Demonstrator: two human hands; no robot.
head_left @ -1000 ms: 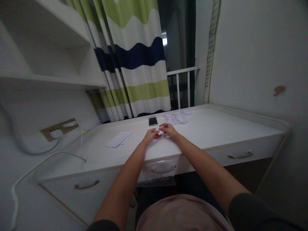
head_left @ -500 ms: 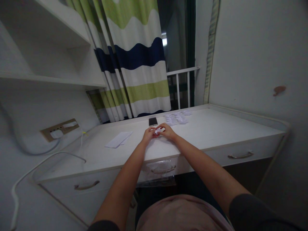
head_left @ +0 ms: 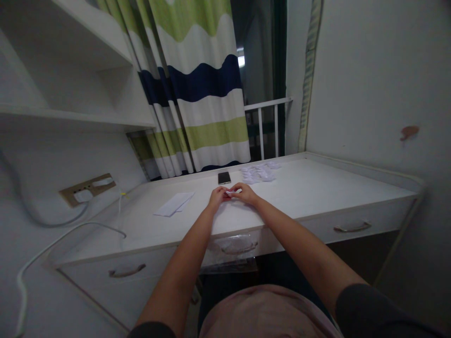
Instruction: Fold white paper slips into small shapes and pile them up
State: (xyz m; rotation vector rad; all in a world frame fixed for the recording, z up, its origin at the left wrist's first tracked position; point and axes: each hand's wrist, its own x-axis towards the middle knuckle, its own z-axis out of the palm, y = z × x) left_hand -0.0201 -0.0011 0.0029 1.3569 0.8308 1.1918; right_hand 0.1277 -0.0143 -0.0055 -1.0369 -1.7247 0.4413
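Note:
Just above the white desk (head_left: pixel 282 199), my left hand (head_left: pixel 217 197) and my right hand (head_left: pixel 245 193) meet around a small folded piece of white paper (head_left: pixel 229 192). Fingers of both hands are closed on it, and they cover most of its shape. Behind my hands lies a dark phone (head_left: pixel 224 178), flat on the desk. Several small folded white paper pieces (head_left: pixel 259 173) are laid out in a group beyond my right hand. Flat white paper sheets (head_left: pixel 174 204) rest to the left of my left hand.
A striped curtain (head_left: pixel 211 98) hangs behind the desk, beside a white railing (head_left: pixel 268 105). At left, a plugged-in charger (head_left: pixel 83 195) sits in a wall socket, and a white cable (head_left: pixel 75 227) crosses the desk's left end. A white shelf (head_left: pixel 70 117) overhangs that side.
My right fingers have lowered slightly and come closer to the left ones. Less of the white paper between them shows now. The other things have stayed in place.

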